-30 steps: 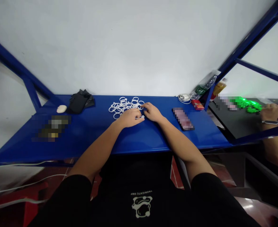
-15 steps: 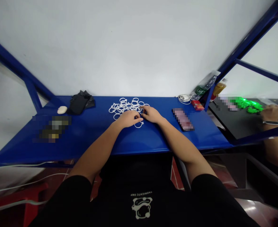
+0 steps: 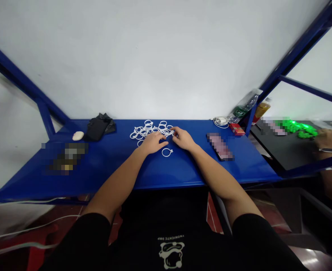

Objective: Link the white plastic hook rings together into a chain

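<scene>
Fingers of your left hand stand parted | your right hand: can't tell its grip | one white ring lies apart, nearer you; ring pile left beyond fingers

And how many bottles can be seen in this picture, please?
2: the green-labelled clear bottle, at the far right of the blue table, and the amber bottle, partly hidden behind the blue post. Others may be hidden.

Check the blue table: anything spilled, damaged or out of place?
No spill or damage stands out. One white ring lies alone, apart from the ring pile, nearer the front edge of the blue table; mildly odd, perhaps deliberate.
</scene>
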Tool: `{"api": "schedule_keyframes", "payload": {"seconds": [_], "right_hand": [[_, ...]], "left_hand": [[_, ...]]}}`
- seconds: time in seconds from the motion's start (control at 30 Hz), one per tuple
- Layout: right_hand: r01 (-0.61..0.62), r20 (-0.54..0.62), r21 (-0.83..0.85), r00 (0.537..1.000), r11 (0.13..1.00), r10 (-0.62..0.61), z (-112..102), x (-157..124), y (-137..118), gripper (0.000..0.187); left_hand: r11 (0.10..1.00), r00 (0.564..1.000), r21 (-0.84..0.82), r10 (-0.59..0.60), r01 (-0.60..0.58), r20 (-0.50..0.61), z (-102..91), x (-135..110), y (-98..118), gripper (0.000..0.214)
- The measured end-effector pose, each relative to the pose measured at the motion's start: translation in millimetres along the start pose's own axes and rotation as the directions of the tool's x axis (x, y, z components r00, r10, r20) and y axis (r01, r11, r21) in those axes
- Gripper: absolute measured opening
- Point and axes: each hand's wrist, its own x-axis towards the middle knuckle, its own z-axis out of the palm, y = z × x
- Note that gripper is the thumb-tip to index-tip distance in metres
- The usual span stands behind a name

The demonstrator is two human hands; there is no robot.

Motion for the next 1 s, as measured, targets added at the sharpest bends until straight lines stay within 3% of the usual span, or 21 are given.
{"api": "schedule_keyframes", "payload": {"seconds": [0.23,0.4,0.5,0.57,0.67,0.77,0.83,0.93,1.0], "right_hand": [[0.026,-0.212,0.385,0.975,0.922,0.061,8.6,6.0,1.8,0.036],[0.012,-0.12,0.634,0.989,0.773,0.083,16.8,13.0,-1.9,0.031],[0.09,-0.171,0.544,0.985,0.834,0.005,13.3,7.8,-12.0,0.016],[0.145,-0.212,0.371,0.975,0.917,-0.068,9.9,3.1,-20.4,0.012],[0.169,-0.216,0.226,0.969,0.959,-0.119,8.5,0.0,-28.3,0.015],[0.192,-0.244,0.197,0.959,0.962,-0.141,10.6,1.7,-25.5,0.018],[0.213,-0.271,0.193,0.95,0.958,-0.156,10.6,2.9,-19.4,0.02],[0.202,-0.283,0.219,0.949,0.955,-0.136,6.8,1.8,-11.5,0.025],[0.187,-0.268,0.272,0.957,0.944,-0.113,3.7,-0.3,-10.1,0.027]], "left_hand": [[1.0,0.993,-0.017,-0.019,0.017,-0.115,3.6,2.7,-4.4,0.031],[0.994,0.988,-0.107,-0.013,-0.004,-0.157,-0.1,4.0,8.7,0.046],[0.998,0.983,-0.059,-0.04,0.03,-0.178,-5.3,4.8,13.5,0.035],[0.994,0.973,0.009,-0.109,0.113,-0.205,-9.0,4.9,13.6,0.027],[0.965,0.935,0.03,-0.245,0.261,-0.255,-13.7,4.0,10.4,0.025],[0.931,0.892,0.008,-0.347,0.365,-0.289,-17.0,3.2,6.8,0.027],[0.917,0.861,-0.034,-0.386,0.398,-0.33,-18.1,3.4,5.2,0.04],[0.912,0.828,-0.141,-0.409,0.386,-0.383,-18.2,4.4,3.5,0.06],[0.915,0.826,-0.205,-0.403,0.348,-0.395,-17.7,4.8,3.5,0.062]]}}
